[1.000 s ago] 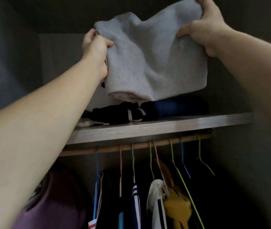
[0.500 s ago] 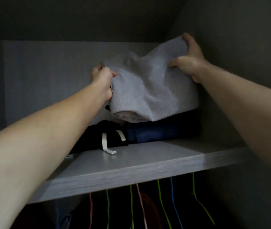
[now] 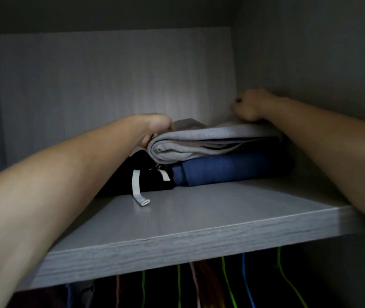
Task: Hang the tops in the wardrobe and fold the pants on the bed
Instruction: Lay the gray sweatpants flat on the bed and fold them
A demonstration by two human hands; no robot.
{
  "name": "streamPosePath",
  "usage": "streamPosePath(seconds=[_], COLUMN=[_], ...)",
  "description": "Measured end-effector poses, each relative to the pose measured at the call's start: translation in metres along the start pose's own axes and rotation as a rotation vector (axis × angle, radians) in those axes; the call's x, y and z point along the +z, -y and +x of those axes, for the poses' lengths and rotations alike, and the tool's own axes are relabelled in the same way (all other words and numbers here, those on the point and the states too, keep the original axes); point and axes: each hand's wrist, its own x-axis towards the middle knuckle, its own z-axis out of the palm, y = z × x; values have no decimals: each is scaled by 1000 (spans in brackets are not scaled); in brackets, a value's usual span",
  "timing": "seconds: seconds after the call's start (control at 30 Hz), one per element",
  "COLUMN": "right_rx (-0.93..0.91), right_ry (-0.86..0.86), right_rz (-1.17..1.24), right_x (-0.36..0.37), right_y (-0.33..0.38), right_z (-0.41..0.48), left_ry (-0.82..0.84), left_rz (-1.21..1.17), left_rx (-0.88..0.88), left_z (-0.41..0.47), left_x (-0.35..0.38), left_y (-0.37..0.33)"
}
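Presently at risk: grey pants [image 3: 210,141] could slide off the blue garment [image 3: 226,170] or unfold if you pull your hands out fast.
Pants location: top of the stack, on the shelf [image 3: 199,218].
Left hand [image 3: 157,127]: fingers curled round the pants' left fold.
Right hand [image 3: 249,105]: curled, resting on the back right corner; whether it grips, you cannot tell.

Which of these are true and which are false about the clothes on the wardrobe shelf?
1. The grey garment lies on top of the blue garment. True.
2. The white drawstring dangles over the front edge of the shelf. False: it lies on the shelf, back from the edge.
3. The left hand holds the grey garment's left end. True.
4. The right hand is under the shelf. False: it rests on the grey garment's far right corner.
5. The hangers below are all red. False: green, blue and pink show.
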Motion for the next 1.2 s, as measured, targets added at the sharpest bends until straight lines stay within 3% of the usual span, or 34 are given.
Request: streamPosePath(seconds=[0.07, 0.2, 0.43, 0.57, 0.73, 0.83, 1.03, 1.2], right_rx=[8, 93, 96, -18, -106, -151, -181, -182], right_ry=[90, 486, 517, 276, -34, -164, -398, -579], right_rz=[44, 107, 168, 117, 16, -136, -300, -347], right_x=[0, 21, 24, 15, -19, -30, -42, -56], right_y=[6, 7, -6, -6, 8, 15, 22, 31], right_z=[0, -4, -15, -30, -72, -108, -193, -256], left_ry=[-35, -182, -119, -353, -765, -853, -824, -836], left_rz=[65, 215, 87, 235, 916, 1212, 1145, 799], left_rx=[44, 122, 120, 344, 662, 783, 712, 767], left_z=[3, 11, 3, -16, -63, -102, -169, -219], left_x=[6, 31, 21, 6, -20, -28, -36, -27], left_y=[7, 24, 19, 3, 14, 31, 61, 93])
